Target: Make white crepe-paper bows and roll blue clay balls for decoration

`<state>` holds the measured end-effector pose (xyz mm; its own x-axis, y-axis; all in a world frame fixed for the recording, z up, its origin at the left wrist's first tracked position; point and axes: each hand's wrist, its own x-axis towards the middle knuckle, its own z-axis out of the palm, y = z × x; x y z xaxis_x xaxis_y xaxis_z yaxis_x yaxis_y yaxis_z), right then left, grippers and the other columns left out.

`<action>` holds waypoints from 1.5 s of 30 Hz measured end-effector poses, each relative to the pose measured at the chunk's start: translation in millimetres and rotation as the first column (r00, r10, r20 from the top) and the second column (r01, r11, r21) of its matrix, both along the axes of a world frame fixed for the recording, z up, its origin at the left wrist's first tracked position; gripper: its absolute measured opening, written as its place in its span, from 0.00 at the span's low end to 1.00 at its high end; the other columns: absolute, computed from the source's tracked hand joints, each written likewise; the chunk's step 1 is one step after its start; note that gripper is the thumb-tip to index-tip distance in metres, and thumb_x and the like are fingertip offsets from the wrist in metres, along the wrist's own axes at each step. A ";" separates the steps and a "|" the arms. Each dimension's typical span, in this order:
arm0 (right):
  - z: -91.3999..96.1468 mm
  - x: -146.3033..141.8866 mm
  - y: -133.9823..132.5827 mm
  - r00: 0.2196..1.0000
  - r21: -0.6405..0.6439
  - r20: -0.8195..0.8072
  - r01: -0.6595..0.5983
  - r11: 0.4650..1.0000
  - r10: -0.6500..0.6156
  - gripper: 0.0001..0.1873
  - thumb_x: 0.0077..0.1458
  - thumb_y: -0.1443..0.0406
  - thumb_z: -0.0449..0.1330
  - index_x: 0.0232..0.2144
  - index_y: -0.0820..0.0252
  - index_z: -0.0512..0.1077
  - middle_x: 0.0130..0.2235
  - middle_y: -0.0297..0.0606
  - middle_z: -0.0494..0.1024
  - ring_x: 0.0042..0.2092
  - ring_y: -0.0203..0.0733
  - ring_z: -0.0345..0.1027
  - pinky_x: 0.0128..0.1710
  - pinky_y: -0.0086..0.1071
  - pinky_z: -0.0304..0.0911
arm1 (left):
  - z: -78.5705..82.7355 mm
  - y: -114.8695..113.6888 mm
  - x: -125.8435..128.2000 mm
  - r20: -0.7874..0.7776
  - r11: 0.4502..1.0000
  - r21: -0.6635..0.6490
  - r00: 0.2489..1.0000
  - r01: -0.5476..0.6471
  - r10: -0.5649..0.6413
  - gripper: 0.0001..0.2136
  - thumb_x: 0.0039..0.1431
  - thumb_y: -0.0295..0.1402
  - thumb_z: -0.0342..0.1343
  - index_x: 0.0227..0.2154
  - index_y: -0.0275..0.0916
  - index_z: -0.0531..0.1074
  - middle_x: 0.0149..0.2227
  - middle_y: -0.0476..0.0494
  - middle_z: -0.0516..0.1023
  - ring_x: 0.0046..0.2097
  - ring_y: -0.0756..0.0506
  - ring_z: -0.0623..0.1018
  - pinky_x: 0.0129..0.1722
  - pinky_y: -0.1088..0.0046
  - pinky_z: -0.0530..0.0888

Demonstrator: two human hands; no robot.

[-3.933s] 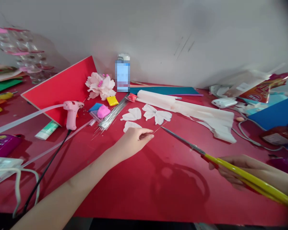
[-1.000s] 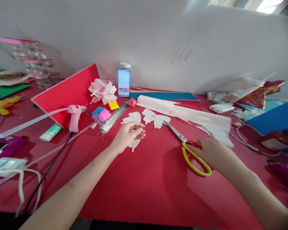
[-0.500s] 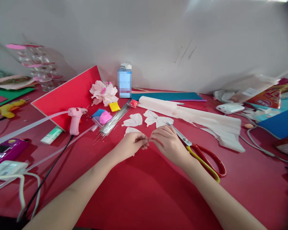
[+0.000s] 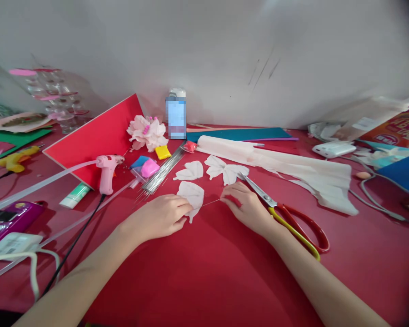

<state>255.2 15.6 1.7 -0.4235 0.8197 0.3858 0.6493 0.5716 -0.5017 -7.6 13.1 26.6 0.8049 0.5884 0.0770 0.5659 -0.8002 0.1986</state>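
Note:
A thin, pale wire (image 4: 211, 202) stretches nearly straight between my two hands. My left hand (image 4: 162, 217) is closed on its left end, fingertips over the lower part of a white petal (image 4: 191, 192). With a pinch, my right hand (image 4: 242, 203) grips the other end, just left of the scissors (image 4: 261, 193). Farther back lie another white petal piece (image 4: 192, 170) and a pair of joined white petals (image 4: 221, 170); the scissor tips touch or overlap the latter's right edge. A bundle of silver wires (image 4: 163, 172) lies beyond my left hand.
On the left are a pink glue gun (image 4: 106, 172), a red board (image 4: 88, 141) and a green-white tube (image 4: 75, 195). Behind stand a paper flower (image 4: 146, 131) and a phone (image 4: 176, 118). White crepe paper (image 4: 293, 168) stretches rightward, near a white device (image 4: 334, 149) with a cable.
My hands have drawn apart, the left one moving left and slightly down. The wire now shows between them, and the petal near my left hand is more uncovered.

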 end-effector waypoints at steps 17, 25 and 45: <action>8.2 14.4 2.0 0.991 -0.115 -0.136 -0.035 0.993 0.019 0.05 0.58 0.65 0.55 0.32 0.56 0.71 0.36 0.36 0.74 0.40 0.39 0.67 0.42 0.34 0.64 | -16.9 22.1 -5.3 0.356 0.939 -0.331 0.910 -0.090 0.213 0.10 0.62 0.32 0.48 0.38 0.40 0.75 0.41 0.47 0.80 0.44 0.48 0.78 0.45 0.71 0.74; 2.3 -8.9 2.9 0.985 -0.156 -0.023 -0.173 0.973 0.171 0.09 0.60 0.69 0.52 0.32 0.58 0.72 0.36 0.37 0.76 0.40 0.39 0.67 0.42 0.32 0.64 | -9.1 17.8 -7.4 0.396 0.910 -0.414 0.898 -0.015 0.195 0.07 0.58 0.27 0.52 0.34 0.41 0.75 0.39 0.49 0.80 0.41 0.50 0.77 0.43 0.75 0.73; -0.1 -17.2 19.2 0.975 -0.116 0.052 -0.210 0.971 0.217 0.12 0.60 0.71 0.50 0.33 0.58 0.74 0.36 0.39 0.76 0.39 0.40 0.68 0.41 0.35 0.67 | -10.8 9.6 0.4 0.261 0.903 -0.426 0.947 -0.059 0.185 0.06 0.60 0.34 0.51 0.37 0.41 0.71 0.38 0.47 0.78 0.40 0.48 0.76 0.39 0.72 0.72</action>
<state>238.0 34.7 1.7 -0.6136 0.7434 0.2661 0.5509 0.6445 -0.5302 -7.2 22.7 15.8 0.7037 0.7100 0.0259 0.5208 -0.5404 0.6609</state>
